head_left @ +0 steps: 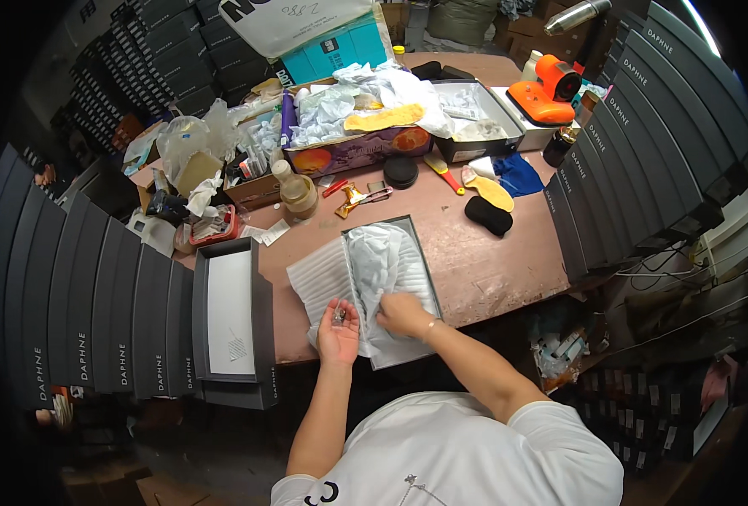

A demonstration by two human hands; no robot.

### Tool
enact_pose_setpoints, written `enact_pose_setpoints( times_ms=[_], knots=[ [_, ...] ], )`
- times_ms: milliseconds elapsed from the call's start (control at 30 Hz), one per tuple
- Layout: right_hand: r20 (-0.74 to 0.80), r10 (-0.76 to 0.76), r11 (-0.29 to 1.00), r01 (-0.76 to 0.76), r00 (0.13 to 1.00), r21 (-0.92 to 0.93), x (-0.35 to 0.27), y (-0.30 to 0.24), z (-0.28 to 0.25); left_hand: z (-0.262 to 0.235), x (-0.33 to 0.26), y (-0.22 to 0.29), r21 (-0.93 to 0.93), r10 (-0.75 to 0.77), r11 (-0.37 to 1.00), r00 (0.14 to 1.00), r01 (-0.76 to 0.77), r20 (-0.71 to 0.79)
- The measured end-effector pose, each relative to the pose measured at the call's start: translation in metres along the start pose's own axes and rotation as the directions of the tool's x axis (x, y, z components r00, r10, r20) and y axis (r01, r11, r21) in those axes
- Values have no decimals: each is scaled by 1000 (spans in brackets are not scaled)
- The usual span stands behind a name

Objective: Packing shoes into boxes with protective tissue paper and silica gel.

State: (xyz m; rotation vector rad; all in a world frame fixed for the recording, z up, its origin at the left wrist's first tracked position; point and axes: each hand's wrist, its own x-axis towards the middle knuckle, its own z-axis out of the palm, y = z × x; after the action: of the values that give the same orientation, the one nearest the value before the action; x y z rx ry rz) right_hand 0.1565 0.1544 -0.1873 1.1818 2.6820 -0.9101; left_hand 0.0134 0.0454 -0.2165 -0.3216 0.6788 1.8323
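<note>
My left hand (338, 341) is palm up at the left edge of an open dark shoe box (425, 263), its fingers curled round a small shiny piece (339, 316), perhaps in a clear packet. My right hand (403, 316) is closed over the box, its fingertips at the white tissue paper (372, 320). Inside the box lies a long bundle (374, 253) wrapped in white paper; what it covers is hidden. Ribbed white foam sheet (319, 282) spreads out to the left of the box, and more of it lies within.
Stacks of dark shoe boxes rise at left (113, 312) and right (644, 169). An open box lid (229, 312) is on the left stack. Further back are a carton of crumpled paper (349, 156), a jar (298, 196), a black sponge (488, 216) and an orange device (545, 91).
</note>
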Motion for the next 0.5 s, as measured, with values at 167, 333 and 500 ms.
enact_pose_setpoints(
  times_ms=[167,333,500],
  knots=[
    [-321,-70,902,198,945,384,-78,21,-105,11,-23,19,170,98,980,994,-104,47],
    [-312,145,963,-206,939,-173,-60,159,-87,51,-34,3,315,97,939,984,-140,149],
    [-589,-79,993,13,804,-117,-61,62,-97,46,-31,-11,420,104,893,982,-162,157]
  ],
)
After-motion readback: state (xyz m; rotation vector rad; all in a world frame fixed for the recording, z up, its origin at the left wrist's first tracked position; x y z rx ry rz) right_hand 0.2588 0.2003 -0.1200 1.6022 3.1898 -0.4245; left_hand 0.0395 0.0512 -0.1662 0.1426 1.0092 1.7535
